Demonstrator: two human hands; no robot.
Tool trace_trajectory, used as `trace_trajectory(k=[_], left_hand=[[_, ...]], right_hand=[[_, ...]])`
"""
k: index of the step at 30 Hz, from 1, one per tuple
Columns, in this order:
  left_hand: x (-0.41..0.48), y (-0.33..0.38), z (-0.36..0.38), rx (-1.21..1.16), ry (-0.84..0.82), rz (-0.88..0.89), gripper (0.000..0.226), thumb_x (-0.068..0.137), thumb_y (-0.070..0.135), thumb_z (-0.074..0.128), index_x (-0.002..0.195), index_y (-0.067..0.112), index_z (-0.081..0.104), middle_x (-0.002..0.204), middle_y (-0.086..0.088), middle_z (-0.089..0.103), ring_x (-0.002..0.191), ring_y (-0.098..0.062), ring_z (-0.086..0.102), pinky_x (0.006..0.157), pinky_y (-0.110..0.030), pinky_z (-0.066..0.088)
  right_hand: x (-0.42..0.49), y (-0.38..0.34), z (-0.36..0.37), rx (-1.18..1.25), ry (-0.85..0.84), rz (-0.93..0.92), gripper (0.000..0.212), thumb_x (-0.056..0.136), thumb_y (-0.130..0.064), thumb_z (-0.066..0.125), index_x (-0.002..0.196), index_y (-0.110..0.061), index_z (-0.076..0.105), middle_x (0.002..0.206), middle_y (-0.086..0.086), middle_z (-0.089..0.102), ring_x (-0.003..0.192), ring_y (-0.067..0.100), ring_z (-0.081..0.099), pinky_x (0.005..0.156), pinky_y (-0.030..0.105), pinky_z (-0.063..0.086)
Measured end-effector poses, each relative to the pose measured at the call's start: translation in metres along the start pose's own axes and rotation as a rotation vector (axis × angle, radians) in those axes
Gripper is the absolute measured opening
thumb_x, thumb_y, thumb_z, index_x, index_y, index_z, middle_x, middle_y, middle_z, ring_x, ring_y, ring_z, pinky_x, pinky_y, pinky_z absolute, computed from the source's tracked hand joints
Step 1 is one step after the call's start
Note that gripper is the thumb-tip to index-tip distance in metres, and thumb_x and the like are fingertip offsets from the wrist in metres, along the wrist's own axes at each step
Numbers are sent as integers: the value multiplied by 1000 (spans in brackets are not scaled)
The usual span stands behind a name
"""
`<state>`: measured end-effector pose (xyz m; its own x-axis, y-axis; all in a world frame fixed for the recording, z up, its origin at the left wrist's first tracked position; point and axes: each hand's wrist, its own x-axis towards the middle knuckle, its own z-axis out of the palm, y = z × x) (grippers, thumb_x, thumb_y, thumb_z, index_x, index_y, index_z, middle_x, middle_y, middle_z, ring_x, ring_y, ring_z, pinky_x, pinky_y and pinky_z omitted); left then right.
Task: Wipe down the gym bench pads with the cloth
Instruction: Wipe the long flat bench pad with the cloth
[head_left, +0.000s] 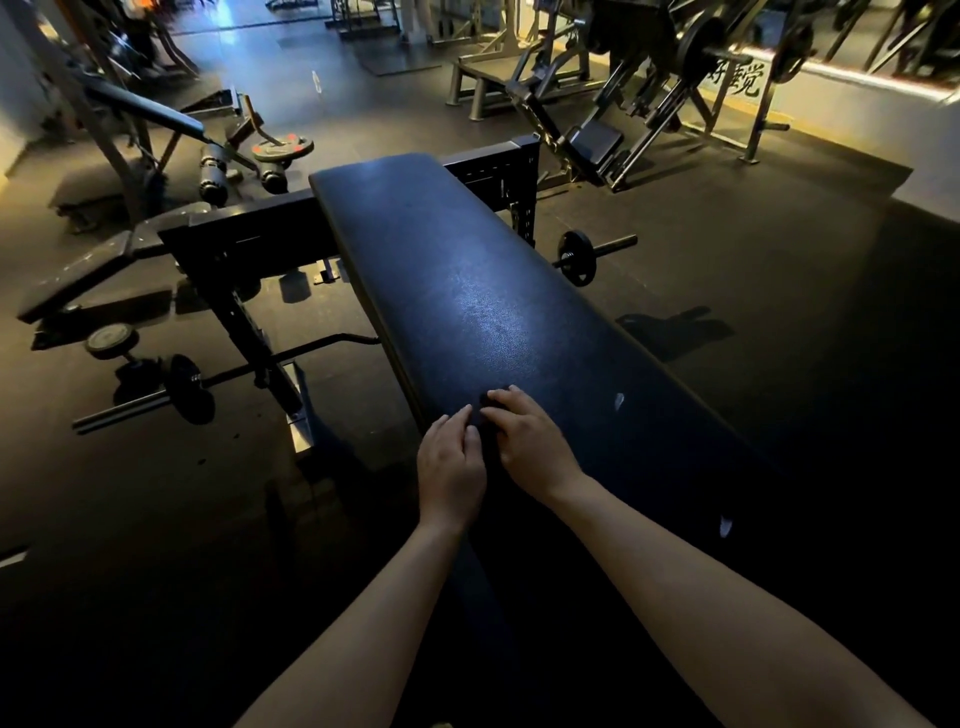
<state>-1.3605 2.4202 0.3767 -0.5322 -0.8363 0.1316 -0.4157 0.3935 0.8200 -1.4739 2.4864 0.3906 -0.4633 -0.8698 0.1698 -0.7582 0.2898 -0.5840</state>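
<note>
A small dark cloth sits near us on the long black bench pad. Our right hand curls its fingers over it. Our left hand touches its edge; we cannot tell if it grips. A black metal weight bar lies beside the bench.

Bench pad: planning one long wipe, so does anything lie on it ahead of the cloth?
Nothing visible does. The bench pad is bare beyond the dark cloth that the left hand and right hand touch.
</note>
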Motion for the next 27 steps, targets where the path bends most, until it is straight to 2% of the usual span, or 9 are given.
trace_trajectory(k=[2,5,8,11,14,17,22,25,27], left_hand=[[-3,-3,-1,-9,5,7,50,99,33,37,140,11,57,142,-6,57,140,-21,42,120,-38,27],[-9,-11,-1,-22,2,27,40,105,25,41,141,15,56,145,-1,54,142,-15,36,119,-28,22],[-9,-9,4,-87,56,-20,36,106,17,45,140,14,57,143,-2,55,140,-15,38,116,-23,21],[0,-4,7,-140,130,-81,42,102,28,41,136,13,61,134,-7,61,130,-19,48,111,-26,30],[1,-5,7,-22,140,-19,51,96,35,36,136,15,61,131,-6,64,127,-20,50,111,-37,33],[-3,-9,7,65,123,68,53,99,38,31,138,14,59,135,-4,62,131,-21,48,114,-40,31],[-4,-13,10,222,121,60,61,100,42,22,144,13,53,152,-4,47,143,-18,32,121,-31,16],[-4,-15,12,173,123,51,58,101,38,26,143,9,54,152,-5,47,143,-16,30,121,-27,14],[-3,-17,13,84,145,31,56,100,36,29,141,8,55,150,-6,49,141,-12,30,119,-22,14]], right_hand=[[2,16,-12,-27,84,104,36,96,-3,52,129,-8,65,150,5,48,147,27,30,121,40,27],[3,26,-23,-48,111,228,37,100,-15,52,136,-12,60,156,2,40,150,25,23,120,36,21],[5,7,-14,-39,74,179,44,99,-33,55,135,-8,60,154,4,43,151,25,20,122,33,15],[7,-10,-1,-27,15,50,44,99,-40,54,130,-10,65,149,2,49,151,20,22,123,32,16],[8,-1,1,-75,-13,-13,39,101,-35,53,135,-18,62,153,-1,45,151,20,20,124,34,17],[13,18,-10,-168,-13,2,41,101,-28,54,141,-19,57,158,1,38,151,27,20,124,34,15],[23,22,-17,-146,85,226,42,102,-25,50,143,-18,53,160,0,31,151,27,16,122,35,15],[28,11,-11,-110,58,155,39,102,-19,49,141,-14,56,155,1,41,150,24,22,121,29,13],[29,3,-9,-60,5,58,38,101,-15,52,137,-14,60,151,1,47,147,23,29,121,30,19]])
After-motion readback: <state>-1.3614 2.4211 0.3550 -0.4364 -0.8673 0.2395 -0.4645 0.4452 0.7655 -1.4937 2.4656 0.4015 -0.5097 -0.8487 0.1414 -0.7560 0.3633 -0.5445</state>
